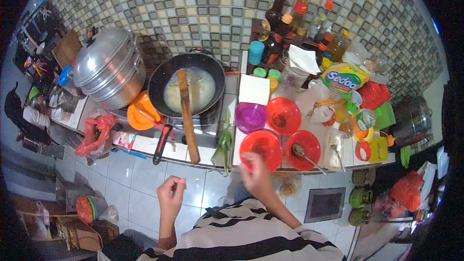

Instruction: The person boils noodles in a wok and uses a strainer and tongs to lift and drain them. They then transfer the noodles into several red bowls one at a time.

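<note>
My left hand (171, 195) hangs in front of the counter with its fingers curled in, nothing visible in it. Blurred by motion, my right hand (253, 171) is at the near rim of a red bowl (247, 141) with some brown stuff in it; its fingers are hard to make out. Behind that bowl stands another red bowl (292, 111), and to its right a red bowl (314, 140) with a metal spoon (309, 160). A wooden spatula (187, 121) lies across a black wok (157, 84) holding pale liquid.
A large steamer pot (108, 75) stands left of the wok, near an orange bowl (140, 121) and a red plastic bag (94, 137). A purple bowl (250, 117), green leaves (224, 142), sauce bottles (278, 7) and a yellow Sedaap packet (343, 77) crowd the right side.
</note>
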`<state>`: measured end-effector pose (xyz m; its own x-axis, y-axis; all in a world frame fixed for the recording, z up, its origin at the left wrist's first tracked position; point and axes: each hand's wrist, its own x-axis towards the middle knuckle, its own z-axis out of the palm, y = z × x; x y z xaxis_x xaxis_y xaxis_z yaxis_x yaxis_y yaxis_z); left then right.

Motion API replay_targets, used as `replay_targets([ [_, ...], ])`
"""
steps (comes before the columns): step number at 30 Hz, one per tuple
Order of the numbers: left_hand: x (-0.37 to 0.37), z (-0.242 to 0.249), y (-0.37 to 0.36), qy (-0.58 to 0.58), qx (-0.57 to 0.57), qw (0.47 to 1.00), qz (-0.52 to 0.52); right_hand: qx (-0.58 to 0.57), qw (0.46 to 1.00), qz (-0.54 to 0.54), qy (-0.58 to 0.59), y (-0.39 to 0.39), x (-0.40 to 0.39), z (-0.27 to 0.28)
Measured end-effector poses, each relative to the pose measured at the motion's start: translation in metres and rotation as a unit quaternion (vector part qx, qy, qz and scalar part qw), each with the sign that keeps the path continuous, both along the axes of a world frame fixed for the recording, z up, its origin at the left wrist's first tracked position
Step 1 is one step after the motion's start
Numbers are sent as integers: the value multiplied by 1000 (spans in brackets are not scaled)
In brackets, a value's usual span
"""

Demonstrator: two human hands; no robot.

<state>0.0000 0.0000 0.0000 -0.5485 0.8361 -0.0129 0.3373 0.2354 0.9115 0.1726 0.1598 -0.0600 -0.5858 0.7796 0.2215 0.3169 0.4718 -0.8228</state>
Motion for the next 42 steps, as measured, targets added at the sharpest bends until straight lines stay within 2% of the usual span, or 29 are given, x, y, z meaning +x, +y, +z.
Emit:
replay_targets([
  [2, 9, -4, 10, 32, -20, 995, 96, 43, 999, 4, -31, 9, -8, -2],
  [3, -47, 18, -27, 64, -47, 992, 102, 13, 1000, 10, -1, -35, -86, 0],
  [5, -52, 7, -17, 149, 37, 971, 181, 16, 995, 24, -100, -28, -120, -12],
  [8, -69, -1, -15, 127, 49, 964, 226, 62, 997, 28, -42, -17, -165, -53],
  [9, -77, -4, -15, 105, 65, 962, 242, 63, 997, 33, -40, -15, -174, -46],
  [11, -92, -8, -16, 103, 56, 962, 247, -100, 972, 1, -215, -3, -188, -32],
  [12, -100, -10, -16, 100, 45, 963, 247, -48, 975, -56, -208, -2, -192, -35],
  [15, -132, -28, -19, 67, 47, 964, 253, -27, 962, -89, -255, 25, -183, -19],
  [17, -152, -35, -17, 49, 39, 965, 256, 10, 968, -86, -236, 45, -173, -10],
  [19, -173, -51, -16, 6, 29, 974, 223, 44, 972, -85, -216, 64, -162, 0],
  [20, -180, -55, -12, 6, 26, 974, 223, 32, 983, -47, -172, 72, -155, 4],
  [21, -186, -58, -8, -45, 29, 978, 201, 19, 992, -10, -128, 77, -150, 9],
  [22, -190, -61, -5, -98, 31, 979, 179, 16, 992, -11, -129, 79, -148, 19],
  [24, -197, -70, 1, -118, 10, 978, 170, -45, 977, -10, -209, 82, -144, 42],
  [26, -203, -74, 8, -159, -33, 975, 151, -43, 979, 11, -198, 88, -136, 52],
  [28, -208, -84, 10, -171, -15, 977, 129, -48, 979, 34, -194, 84, -128, 69],
  [30, -214, -93, 11, -178, 10, 978, 108, -196, 953, 37, -230, 84, -131, 99],
  [37, -241, -89, 6, -192, -29, 980, 54, -318, 922, -4, -220, 69, -146, 132],
  [40, -265, -80, 6, -196, -63, 979, 7, -383, 910, -5, -159, 62, -153, 127],
  [42, -277, -80, 7, -220, -62, 973, -23, -507, 861, -10, -32, 62, -157, 124],
])
